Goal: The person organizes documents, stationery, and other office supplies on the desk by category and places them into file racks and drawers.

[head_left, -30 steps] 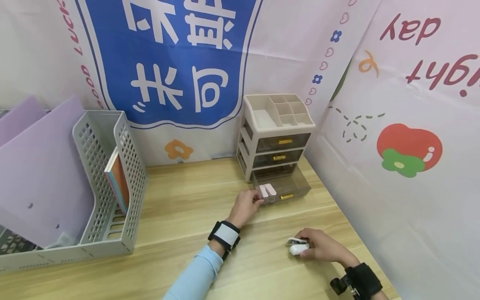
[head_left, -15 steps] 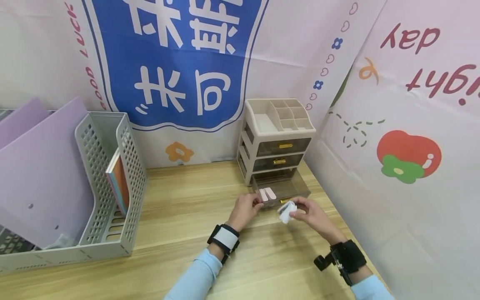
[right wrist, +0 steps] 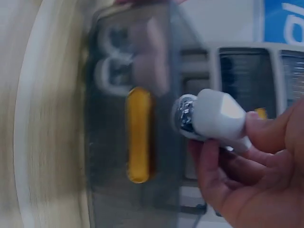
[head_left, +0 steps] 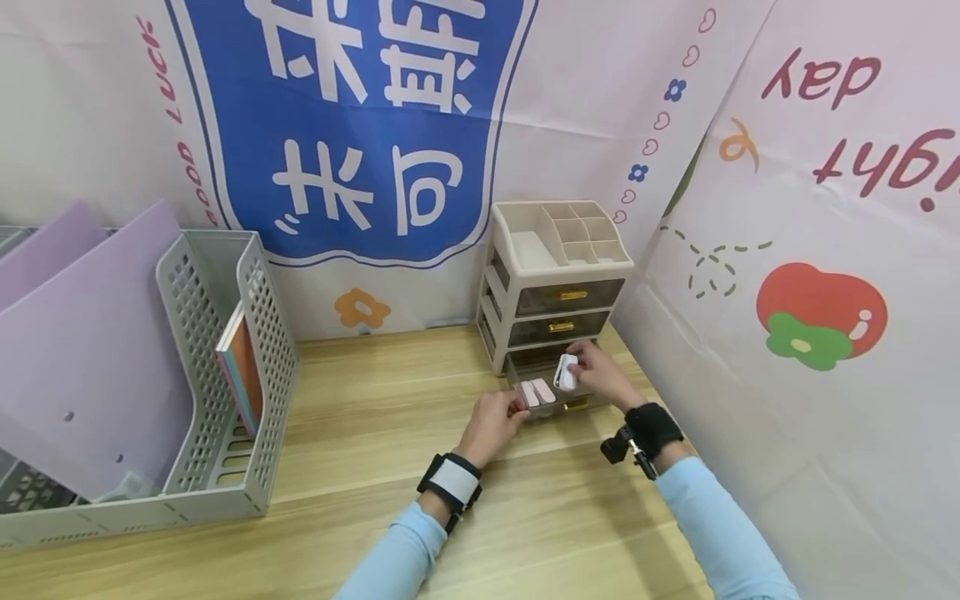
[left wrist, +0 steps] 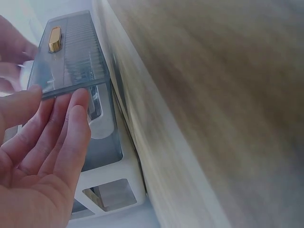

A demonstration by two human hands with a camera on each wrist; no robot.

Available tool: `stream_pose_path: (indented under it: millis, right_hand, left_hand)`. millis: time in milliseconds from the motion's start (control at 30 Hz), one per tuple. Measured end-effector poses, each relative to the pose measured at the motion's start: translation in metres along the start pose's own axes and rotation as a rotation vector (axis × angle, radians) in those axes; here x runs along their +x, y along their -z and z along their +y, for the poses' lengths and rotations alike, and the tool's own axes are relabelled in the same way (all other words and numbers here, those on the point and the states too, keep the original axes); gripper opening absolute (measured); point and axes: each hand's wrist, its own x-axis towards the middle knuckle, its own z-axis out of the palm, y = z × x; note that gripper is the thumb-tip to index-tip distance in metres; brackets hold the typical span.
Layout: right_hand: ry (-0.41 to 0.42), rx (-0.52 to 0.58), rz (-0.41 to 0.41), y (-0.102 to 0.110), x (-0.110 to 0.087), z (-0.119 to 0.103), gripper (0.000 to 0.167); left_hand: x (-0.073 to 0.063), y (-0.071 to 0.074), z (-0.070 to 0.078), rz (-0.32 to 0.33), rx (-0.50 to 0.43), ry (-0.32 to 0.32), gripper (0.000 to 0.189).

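Note:
A small white stapler (head_left: 566, 372) with a metal end is in my right hand (head_left: 606, 379), pinched between thumb and fingers above the pulled-out bottom drawer (head_left: 546, 412). In the right wrist view the stapler (right wrist: 216, 114) is close behind the drawer's gold handle (right wrist: 139, 135). My left hand (head_left: 489, 427) grips the drawer's left front corner; in the left wrist view its thumb and fingers (left wrist: 71, 137) lie on either side of the clear edge. Pale pink pieces (head_left: 538, 392) lie inside the drawer at the left; their kind is unclear.
The drawer belongs to a beige organizer (head_left: 566, 258) with two closed upper drawers and a compartment top. A grey perforated file holder (head_left: 258, 367) with purple folders (head_left: 97, 358) and thin books (head_left: 240, 371) stands left. Printed cloth (head_left: 420, 300) hangs behind and right.
My right hand has carried the stapler from over the table up and leftward to above the drawer. My left hand has stayed at the drawer's corner.

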Motion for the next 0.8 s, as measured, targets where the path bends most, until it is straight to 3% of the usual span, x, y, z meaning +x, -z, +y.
stream_pose_path:
  millis: [167,300,400,700,800]
  right_hand:
    - [-0.052,-0.231,-0.108,-0.016,0.017,0.004,0.031]
    - [-0.088,-0.299,-0.195,-0.024,0.025,0.001,0.031]
    - [-0.090,-0.326,-0.207,-0.025,0.027,-0.002,0.031]
    - [-0.117,-0.321,-0.156,-0.023,0.025,0.005,0.026]
    - [-0.078,-0.265,-0.036,-0.024,0.019,0.009,0.026]
  left_hand:
    - [0.000,0.001,0.000,0.004,0.006,-0.011,0.010]
    - [0.001,0.002,0.000,-0.009,0.011,-0.010,0.009]
    - [0.001,0.001,0.001,-0.012,0.005,0.002,0.009]
    - [0.001,0.002,0.002,-0.022,0.023,0.011,0.008]
    - [0.000,0.005,0.003,-0.050,0.045,-0.014,0.008]
